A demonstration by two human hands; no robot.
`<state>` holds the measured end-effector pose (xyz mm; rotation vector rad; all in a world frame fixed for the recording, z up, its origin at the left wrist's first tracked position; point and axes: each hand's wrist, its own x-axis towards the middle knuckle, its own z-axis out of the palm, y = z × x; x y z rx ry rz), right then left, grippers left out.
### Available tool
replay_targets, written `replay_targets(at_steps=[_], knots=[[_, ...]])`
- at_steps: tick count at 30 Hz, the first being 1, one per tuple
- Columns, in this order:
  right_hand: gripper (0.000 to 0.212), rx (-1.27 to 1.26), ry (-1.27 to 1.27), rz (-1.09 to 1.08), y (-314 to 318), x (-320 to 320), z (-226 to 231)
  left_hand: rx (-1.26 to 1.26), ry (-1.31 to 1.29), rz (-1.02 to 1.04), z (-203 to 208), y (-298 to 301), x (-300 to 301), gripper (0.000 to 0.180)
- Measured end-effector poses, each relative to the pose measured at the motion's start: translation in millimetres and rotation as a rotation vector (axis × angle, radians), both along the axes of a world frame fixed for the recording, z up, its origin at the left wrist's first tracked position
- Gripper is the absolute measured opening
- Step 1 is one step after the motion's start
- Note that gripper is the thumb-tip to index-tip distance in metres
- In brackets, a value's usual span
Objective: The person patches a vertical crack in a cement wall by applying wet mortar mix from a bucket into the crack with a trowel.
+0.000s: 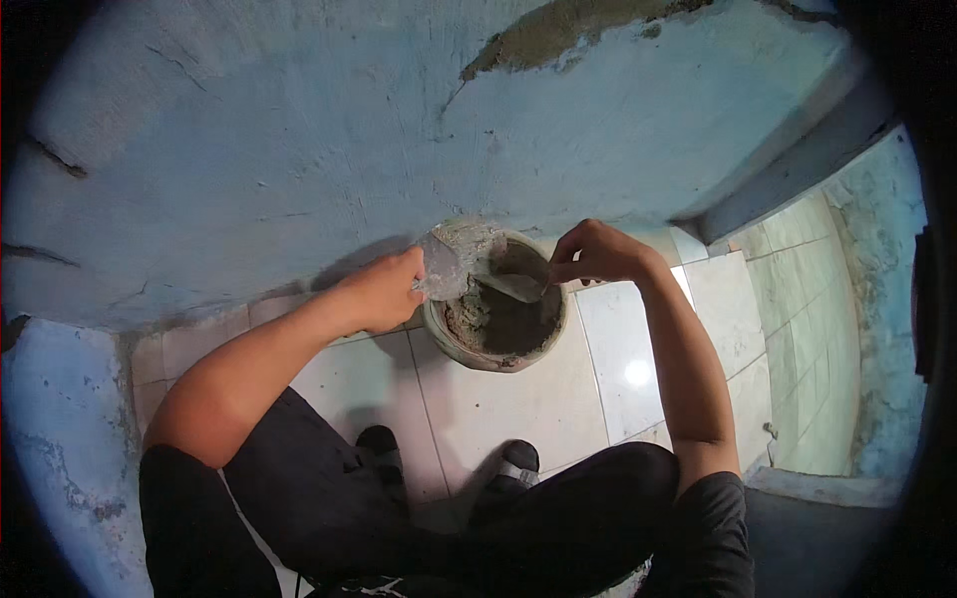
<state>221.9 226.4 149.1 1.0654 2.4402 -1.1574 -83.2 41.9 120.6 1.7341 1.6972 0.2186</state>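
A round bucket (495, 361) of wet grey mortar (513, 324) stands on the tiles close to the blue wall. My left hand (391, 289) is closed on a flat grey board (449, 261) smeared with mortar, held over the bucket's left rim. My right hand (603, 254) grips a trowel by its handle, which the fingers mostly hide. The pointed metal blade of the trowel (515, 287) is inside the bucket's mouth, its tip near the board's edge. Whether the blade touches the board I cannot tell.
Ahead rises a cracked blue wall (319, 130) with a patch of bare grey mortar (568, 35) near its top. My feet in dark sandals (379, 444) rest on pale floor tiles (538, 399). At the right, a wall ledge (797, 169) borders more tiled floor.
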Motion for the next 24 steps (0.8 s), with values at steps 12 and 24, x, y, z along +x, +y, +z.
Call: replay_targets(at_steps=[12,24], knots=[[0.024,0.263,0.124,0.09,3,-3,-3,0.045,-0.026,-0.017,-16,1,-8,0.03],[0.024,0.46,0.038,0.076,-11,-13,9,-0.191,-0.063,0.141,4,8,-1,0.03]])
